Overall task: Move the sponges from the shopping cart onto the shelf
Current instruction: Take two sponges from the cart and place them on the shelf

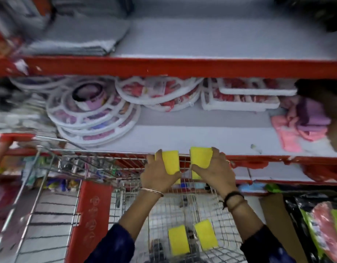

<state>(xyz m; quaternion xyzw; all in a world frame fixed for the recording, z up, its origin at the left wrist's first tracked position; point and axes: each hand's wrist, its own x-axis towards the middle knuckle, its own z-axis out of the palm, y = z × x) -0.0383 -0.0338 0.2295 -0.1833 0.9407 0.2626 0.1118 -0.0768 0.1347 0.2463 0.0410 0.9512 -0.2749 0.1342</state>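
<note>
My left hand (pixel 157 174) grips a yellow sponge (pixel 171 161) and my right hand (pixel 216 168) grips a second yellow sponge (pixel 200 157). Both sponges are held side by side at the red front edge of the white middle shelf (pixel 211 137), above the far rim of the wire shopping cart (pixel 207 198). Two more yellow sponges lie in the cart basket below my forearms, one on the left (pixel 178 240) and one on the right (pixel 206 234). The picture is blurred.
On the middle shelf sit round white packaged items (pixel 93 114) at the left, flat white packs (pixel 239 99) at the back, and pink and purple cloths (pixel 304 124) at the right. Grey folded cloths (pixel 78 38) lie on the upper shelf. The cart's red flap (pixel 89 221) stands left.
</note>
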